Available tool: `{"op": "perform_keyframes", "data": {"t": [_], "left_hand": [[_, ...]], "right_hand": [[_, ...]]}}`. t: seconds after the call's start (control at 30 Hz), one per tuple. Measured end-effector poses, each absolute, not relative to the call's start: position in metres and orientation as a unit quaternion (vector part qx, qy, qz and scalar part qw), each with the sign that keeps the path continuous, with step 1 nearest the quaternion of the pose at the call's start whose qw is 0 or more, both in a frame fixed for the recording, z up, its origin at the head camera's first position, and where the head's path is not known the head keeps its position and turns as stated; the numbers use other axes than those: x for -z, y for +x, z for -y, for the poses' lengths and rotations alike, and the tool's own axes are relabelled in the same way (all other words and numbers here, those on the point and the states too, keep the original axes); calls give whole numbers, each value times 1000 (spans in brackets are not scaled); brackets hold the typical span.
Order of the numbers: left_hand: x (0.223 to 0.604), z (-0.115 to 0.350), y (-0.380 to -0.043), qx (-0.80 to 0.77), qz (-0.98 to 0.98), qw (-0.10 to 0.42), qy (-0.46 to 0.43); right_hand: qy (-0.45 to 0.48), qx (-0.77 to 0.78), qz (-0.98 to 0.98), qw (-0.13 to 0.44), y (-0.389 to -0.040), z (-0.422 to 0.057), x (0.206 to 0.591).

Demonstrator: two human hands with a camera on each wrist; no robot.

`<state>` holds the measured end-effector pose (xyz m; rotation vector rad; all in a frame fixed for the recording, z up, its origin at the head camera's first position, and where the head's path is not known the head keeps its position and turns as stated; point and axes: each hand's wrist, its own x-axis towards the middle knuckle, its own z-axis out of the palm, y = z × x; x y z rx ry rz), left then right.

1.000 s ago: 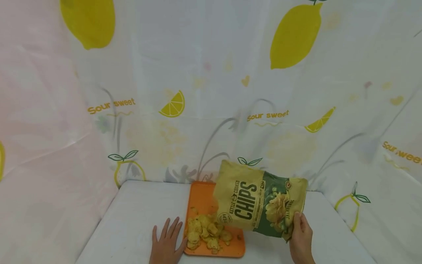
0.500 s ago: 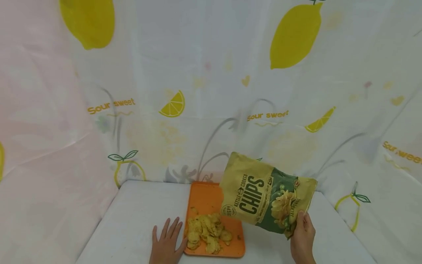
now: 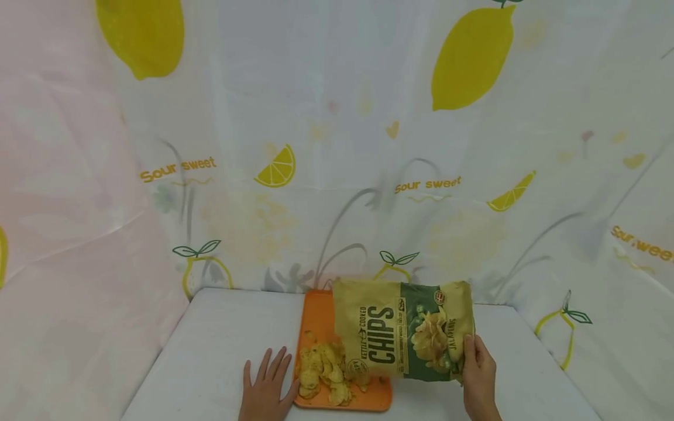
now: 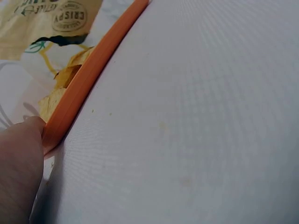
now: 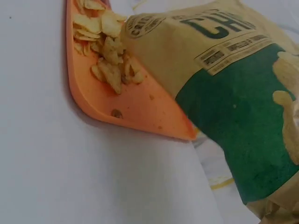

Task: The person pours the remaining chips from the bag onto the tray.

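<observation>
My right hand (image 3: 479, 377) pinches the right end of a tan and green chip bag (image 3: 392, 327), held sideways over the orange tray (image 3: 316, 310). The bag's left end hangs above a heap of potato chips (image 3: 318, 368) lying in the tray. In the right wrist view the bag (image 5: 229, 116) covers part of the tray (image 5: 154, 116), and chips (image 5: 110, 56) show beside it. My left hand (image 3: 265, 392) lies with fingers spread on the white table, its thumb touching the tray's left edge. The left wrist view shows that thumb (image 4: 23, 154) against the tray rim (image 4: 79, 88).
The white table (image 3: 210, 339) extends on both sides of the tray. Behind and beside it hangs a pale curtain (image 3: 337, 140) printed with lemons. Small crumbs lie on the tabletop near the tray in the left wrist view.
The bag has swung up and right, then back down and left, and is more level now. Its lower edge covers more of the chips. My left hand has stayed in place.
</observation>
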<state>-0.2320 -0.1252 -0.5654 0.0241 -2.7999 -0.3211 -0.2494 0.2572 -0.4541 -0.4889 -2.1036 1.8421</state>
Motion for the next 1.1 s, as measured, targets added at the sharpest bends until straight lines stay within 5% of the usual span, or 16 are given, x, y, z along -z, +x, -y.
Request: {"op": "perform_keyframes", "data": {"t": [0.17, 1.1], "left_hand": [[567, 123, -231, 95, 984, 154, 11], [566, 126, -230, 99, 979, 179, 5]], "right_hand": [[-170, -713, 670, 120, -247, -258, 455], [-160, -650, 727, 153, -246, -264, 446]]}}
